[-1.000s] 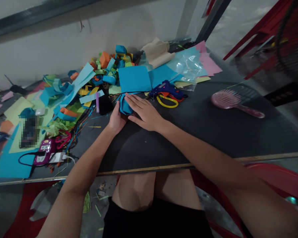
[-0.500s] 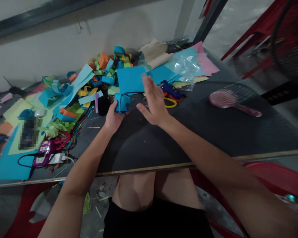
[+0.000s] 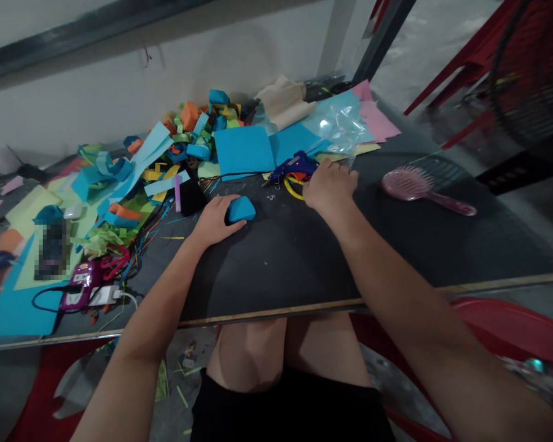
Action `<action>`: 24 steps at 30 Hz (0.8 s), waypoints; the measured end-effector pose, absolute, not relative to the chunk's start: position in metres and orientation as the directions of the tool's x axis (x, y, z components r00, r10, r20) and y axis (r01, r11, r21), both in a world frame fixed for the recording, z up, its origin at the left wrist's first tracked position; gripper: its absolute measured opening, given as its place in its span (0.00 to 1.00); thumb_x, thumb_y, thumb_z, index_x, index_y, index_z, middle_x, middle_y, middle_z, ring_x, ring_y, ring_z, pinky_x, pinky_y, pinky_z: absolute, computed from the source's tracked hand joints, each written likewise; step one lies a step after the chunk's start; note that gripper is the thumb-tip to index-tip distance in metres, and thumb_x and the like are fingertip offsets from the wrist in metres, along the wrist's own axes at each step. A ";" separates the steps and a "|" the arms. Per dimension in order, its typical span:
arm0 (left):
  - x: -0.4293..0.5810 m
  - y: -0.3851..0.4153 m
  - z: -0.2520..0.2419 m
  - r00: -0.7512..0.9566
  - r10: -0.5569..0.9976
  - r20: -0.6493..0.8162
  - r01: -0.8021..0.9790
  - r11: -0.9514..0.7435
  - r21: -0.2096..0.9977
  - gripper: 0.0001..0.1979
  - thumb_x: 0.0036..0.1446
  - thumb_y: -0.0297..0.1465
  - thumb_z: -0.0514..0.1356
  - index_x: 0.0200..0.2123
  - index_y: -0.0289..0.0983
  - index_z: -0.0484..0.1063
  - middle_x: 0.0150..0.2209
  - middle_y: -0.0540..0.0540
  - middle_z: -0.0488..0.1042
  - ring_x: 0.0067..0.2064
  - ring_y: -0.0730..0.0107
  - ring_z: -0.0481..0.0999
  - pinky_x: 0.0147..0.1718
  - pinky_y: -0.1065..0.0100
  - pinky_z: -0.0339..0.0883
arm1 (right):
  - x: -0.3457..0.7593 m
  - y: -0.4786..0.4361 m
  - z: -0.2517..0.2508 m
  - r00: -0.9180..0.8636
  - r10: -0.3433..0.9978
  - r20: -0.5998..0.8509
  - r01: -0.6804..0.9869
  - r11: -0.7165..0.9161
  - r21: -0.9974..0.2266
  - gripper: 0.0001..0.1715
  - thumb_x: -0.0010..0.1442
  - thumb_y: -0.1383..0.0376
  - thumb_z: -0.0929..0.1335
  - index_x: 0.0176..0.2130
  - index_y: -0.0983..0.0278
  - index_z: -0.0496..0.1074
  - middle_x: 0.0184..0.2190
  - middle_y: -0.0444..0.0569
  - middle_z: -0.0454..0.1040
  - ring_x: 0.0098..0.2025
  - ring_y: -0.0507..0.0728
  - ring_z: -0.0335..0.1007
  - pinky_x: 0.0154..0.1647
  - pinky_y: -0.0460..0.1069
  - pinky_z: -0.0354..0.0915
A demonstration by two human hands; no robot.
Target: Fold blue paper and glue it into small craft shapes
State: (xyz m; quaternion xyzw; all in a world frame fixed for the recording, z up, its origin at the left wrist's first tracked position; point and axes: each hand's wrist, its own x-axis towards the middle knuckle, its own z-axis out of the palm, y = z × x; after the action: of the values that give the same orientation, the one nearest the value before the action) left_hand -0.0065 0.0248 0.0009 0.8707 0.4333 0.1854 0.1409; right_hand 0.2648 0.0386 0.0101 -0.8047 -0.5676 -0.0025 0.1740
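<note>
Evidently light, the small bright-blue, faceted block of folded paper (image 3: 242,210) sits on or just above the black tabletop (image 3: 276,264), near its middle. It looks like stiff paper, probably hollow, so hard pressure would likely dent it; a dry, matt surface should not slip. Opposite side walls seem the best hold, clear of the top face. The left hand (image 3: 214,220) has it between curled fingers and thumb, spread only to its width. Beyond, the right hand (image 3: 332,184) bends its fingers over the dark-blue glue gun (image 3: 297,163) and the yellow-and-orange scissor handles (image 3: 295,187); whether it grips either, I cannot tell. Farther left lies a purple-and-white plastic device (image 3: 80,282) with markings too small to read; no brand or label is legible anywhere.
</note>
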 end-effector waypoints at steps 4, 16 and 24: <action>-0.007 0.023 0.004 0.614 0.761 0.209 0.660 -0.641 0.391 0.34 0.59 0.50 0.57 0.62 0.37 0.62 0.59 0.34 0.69 0.61 0.45 0.67 0.60 0.46 0.59 | 0.268 0.040 0.012 0.360 0.914 0.188 0.913 -0.304 -0.272 0.24 0.60 0.68 0.63 0.54 0.80 0.65 0.52 0.75 0.69 0.55 0.75 0.67 0.50 0.68 0.64; -0.005 0.016 0.009 0.615 0.742 0.266 0.623 -0.665 0.412 0.36 0.59 0.52 0.57 0.64 0.36 0.61 0.59 0.33 0.69 0.61 0.46 0.67 0.62 0.48 0.59 | 0.292 0.054 0.016 0.494 0.825 0.275 0.805 -0.315 -0.503 0.21 0.67 0.60 0.59 0.54 0.70 0.63 0.48 0.67 0.73 0.52 0.70 0.71 0.50 0.64 0.65; -0.002 0.016 0.007 0.580 0.780 0.236 0.669 -0.621 0.409 0.35 0.58 0.49 0.59 0.63 0.37 0.63 0.54 0.34 0.72 0.57 0.45 0.70 0.58 0.46 0.62 | 0.298 0.064 -0.001 0.549 0.791 0.270 0.765 -0.346 -0.543 0.21 0.67 0.60 0.60 0.53 0.71 0.65 0.48 0.67 0.73 0.53 0.69 0.70 0.52 0.63 0.63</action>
State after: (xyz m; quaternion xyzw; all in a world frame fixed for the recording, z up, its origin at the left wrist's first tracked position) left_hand -0.0017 0.0160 0.0065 0.8777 0.4127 0.1997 0.1393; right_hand 0.2980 0.0645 -0.0007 -0.8201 -0.4745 0.0203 0.3191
